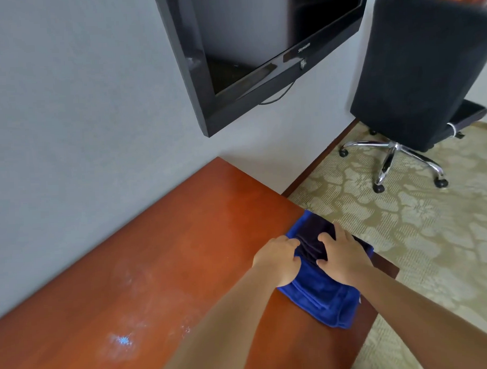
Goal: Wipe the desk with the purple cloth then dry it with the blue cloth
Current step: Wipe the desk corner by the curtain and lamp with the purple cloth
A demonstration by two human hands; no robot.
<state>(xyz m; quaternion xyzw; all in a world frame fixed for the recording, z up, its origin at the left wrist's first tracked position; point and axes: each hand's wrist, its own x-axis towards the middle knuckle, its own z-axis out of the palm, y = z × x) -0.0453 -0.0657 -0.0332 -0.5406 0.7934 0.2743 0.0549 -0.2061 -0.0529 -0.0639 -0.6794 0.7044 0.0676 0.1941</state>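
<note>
Looking down, I see the desk [161, 242] running along the grey wall [69, 121], its right end dropping off to the patterned carpet [420, 233]. Both cloths sit right at that end: the blue cloth [321, 300] lies folded against the desk's edge, and the purple cloth [313, 237] is stacked on its far half. My left hand [278, 259] has its fingers curled onto the purple cloth's left side, gripping its folds, while my right hand [343, 256] presses flat and open on top of it, fingers spread. To the left the wood is wide and bare, with pale smears and a small blue-white patch [122, 340] near the front. A black TV [259, 51] hangs on the wall over the far right corner, and a black office chair [423, 76] stands on the carpet beyond, well apart from the desk.
</note>
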